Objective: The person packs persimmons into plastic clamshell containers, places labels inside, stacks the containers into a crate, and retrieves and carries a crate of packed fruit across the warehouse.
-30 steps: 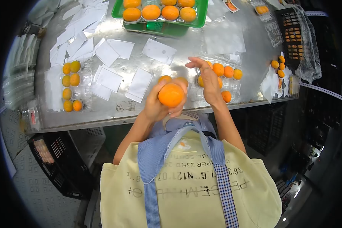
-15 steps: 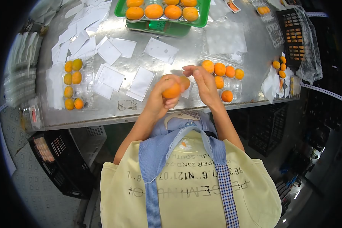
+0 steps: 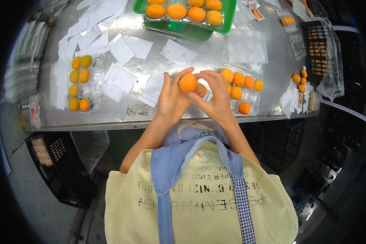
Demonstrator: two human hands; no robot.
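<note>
Fingers of our left hand curve around one orange, while the thumb stands off to the side, well apart from them. That orange is round and smooth, a warm even colour with a pale shine on its upper face, held up above the steel table, inside the middle of its front edge. Our right hand comes in from the other side, back towards us, its fingers bent together and its thumb apart from them, the tips at the orange's right side; we cannot tell whether they press on it. Another orange shows partly hidden between our hands, and we cannot tell what bears it. Our left palm is turned upward, and both wrists cross near the table's front edge, forearms angling inward. Just beyond our right hand, a clear tray of oranges lies near the front edge; a second clear tray, partly filled, sits towards the front left corner. White papers lie between that tray and our left hand.
</note>
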